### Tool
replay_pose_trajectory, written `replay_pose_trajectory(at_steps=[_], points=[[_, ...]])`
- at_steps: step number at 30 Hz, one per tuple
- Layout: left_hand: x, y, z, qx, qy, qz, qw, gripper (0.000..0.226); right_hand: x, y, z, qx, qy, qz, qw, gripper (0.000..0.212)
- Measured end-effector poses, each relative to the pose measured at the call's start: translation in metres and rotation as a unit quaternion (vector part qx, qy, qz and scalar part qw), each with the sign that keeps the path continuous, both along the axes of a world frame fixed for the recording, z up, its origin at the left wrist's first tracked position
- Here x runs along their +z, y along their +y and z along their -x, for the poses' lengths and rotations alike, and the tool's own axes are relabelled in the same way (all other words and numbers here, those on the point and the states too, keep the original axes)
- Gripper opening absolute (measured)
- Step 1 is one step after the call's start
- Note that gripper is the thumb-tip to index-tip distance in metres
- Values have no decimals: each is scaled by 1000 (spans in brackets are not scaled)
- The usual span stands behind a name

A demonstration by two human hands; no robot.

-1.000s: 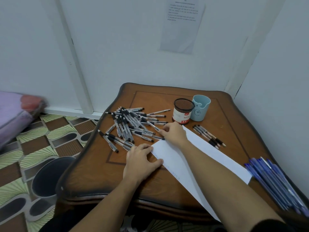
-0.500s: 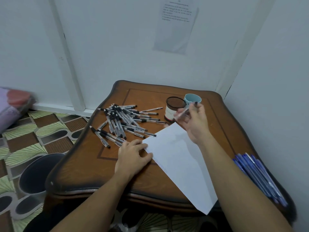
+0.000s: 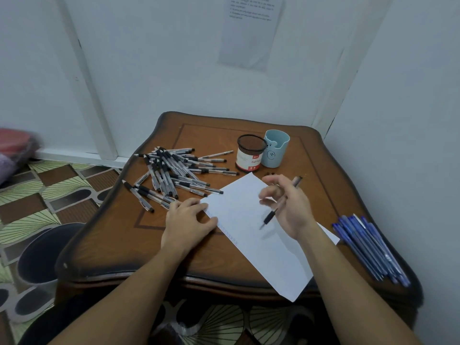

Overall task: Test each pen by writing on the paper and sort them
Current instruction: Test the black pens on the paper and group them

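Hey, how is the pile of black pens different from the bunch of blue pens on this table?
Colour: the black pens have clear barrels with black grips, while the blue pens have blue barrels.
Pose: the black pens lie scattered and crossing one another; the blue pens lie side by side, roughly parallel.
Place: the black pens are on the far left of the table; the blue pens are at its right edge.
Both groups lie flat on the table.

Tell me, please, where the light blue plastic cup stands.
In the head view, the light blue plastic cup stands toward the far right of the wooden table, just right of the black mesh pen holder.
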State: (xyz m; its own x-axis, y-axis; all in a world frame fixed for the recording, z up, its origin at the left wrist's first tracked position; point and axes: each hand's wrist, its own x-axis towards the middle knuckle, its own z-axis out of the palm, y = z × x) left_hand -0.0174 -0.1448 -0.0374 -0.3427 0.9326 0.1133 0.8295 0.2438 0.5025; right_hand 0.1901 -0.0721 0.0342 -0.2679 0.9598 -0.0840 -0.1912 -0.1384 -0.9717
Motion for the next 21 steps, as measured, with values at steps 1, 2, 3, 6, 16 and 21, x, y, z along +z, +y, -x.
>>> replay_pose_trajectory(at_steps=[1, 2, 3, 6, 16, 21], points=[[0, 1, 0, -1, 1, 1, 1000, 52, -5, -2, -1, 9, 13, 23, 1000, 45], [-1, 1, 0, 0, 1, 2, 1000, 52, -10, -4, -3, 16, 7, 41, 999, 54], [-1, 1, 1, 0, 0, 2, 1000, 52, -16, -6, -5, 22, -15, 50, 998, 61], [-2, 1, 1, 2, -2, 5, 1000, 53, -29, -14, -6, 52, -71, 40, 995, 58], [-2, 2, 0, 5, 5, -2, 1000, 52, -52, -23, 2, 131, -146, -42, 980, 24], [-6, 4, 3, 9, -2, -25, 1000, 47, -60, -22, 3, 135, -152, -55, 977, 23]])
